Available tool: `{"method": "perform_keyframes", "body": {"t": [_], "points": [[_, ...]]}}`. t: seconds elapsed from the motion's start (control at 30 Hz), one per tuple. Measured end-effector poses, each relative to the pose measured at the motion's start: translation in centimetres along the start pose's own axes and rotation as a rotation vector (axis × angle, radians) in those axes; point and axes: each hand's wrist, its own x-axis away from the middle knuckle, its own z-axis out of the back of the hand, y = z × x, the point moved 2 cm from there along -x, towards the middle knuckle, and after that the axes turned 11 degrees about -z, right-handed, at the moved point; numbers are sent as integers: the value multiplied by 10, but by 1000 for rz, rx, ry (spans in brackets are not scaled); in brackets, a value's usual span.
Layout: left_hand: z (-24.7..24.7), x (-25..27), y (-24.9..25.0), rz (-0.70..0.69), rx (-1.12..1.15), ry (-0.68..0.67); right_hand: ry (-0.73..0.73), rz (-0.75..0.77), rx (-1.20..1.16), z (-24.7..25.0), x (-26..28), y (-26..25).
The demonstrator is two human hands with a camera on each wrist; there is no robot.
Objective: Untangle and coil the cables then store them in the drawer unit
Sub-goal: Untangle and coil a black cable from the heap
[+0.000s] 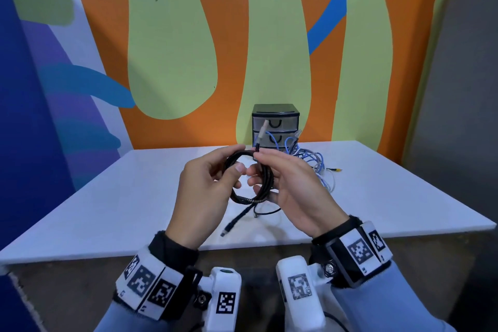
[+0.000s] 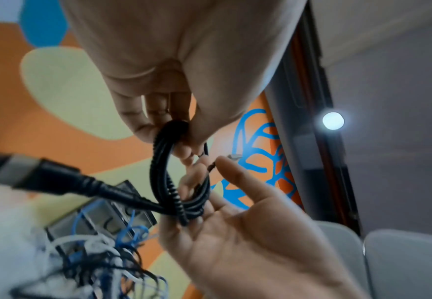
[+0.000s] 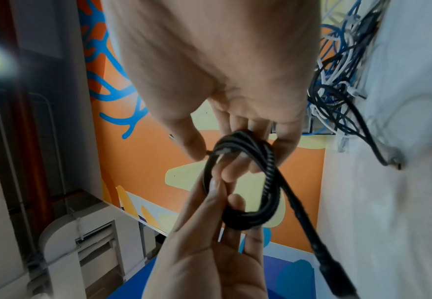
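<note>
Loose plug tail [image 1: 235, 221] hangs at 6 o'clock below your hands, its end just over the white surface [image 1: 107, 205]. It's free weight; it will swing and tug the loops if you move fast.

Black cable coil [image 1: 252, 178] is held mid-air between both hands, above the near-middle of the surface. Left hand [image 1: 207, 191]: grip clamped on the coil's 9 o'clock side, thumb through the ring. Right hand [image 1: 291, 191]: grip clamped on the 3 o'clock side, thumb and forefinger pinching the strand at 12 o'clock, where the pale USB plug [image 1: 262, 132] sticks up.

Handling, my read: light, braided jacket, decent friction, springy. Loops will likely fan open if either pinch lets go. Take hold across all the turns at once, not one strand. Plugs are the only rigid parts; don't bend hard at the strain reliefs.

Further out at 1 o'clock: tangled blue and white cables [image 1: 315, 162] on the surface, thin, limp, snag-prone.

Far at 12 o'clock: drawer unit [image 1: 275, 127] against the wall; drawers look closed, so you'll need a hand free.
</note>
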Motion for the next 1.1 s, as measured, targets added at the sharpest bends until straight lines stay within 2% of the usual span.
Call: {"method": "perform_keyframes", "body": {"t": [0.1, 0.17, 0.27, 0.37, 0.43, 0.57, 0.63, 0.73, 0.9, 1.1], "points": [[-1, -4, -2, -44, -154, -76, -62, -53, -39, -3, 0, -4], [2, -5, -3, -37, -167, -68, -51, -54, -81, -4, -1, -5], [10, 0, -4, 86, -80, -31, -23, -28, -209, 2, -2, -8], [7, 11, -8, 230, 5, -134, -73, -28, -357, 5, -2, -8], [2, 16, -12, 254, 51, -147, -101, -37, -432, 2, -1, -7], [3, 17, -17, 294, 121, -61, -125, -28, -483, -2, 2, -12], [2, 20, -17, 374, 137, -111, -131, 4, -553, 1, 1, -14], [-5, 27, -16, 461, 294, -170, -143, 51, -615, 5, -3, -12], [7, 20, -23, 409, 367, 101, -104, 69, -591, 14, -4, -10], [4, 18, -20, 403, 557, 296, -93, 98, -715, 10, -1, -11]]}}
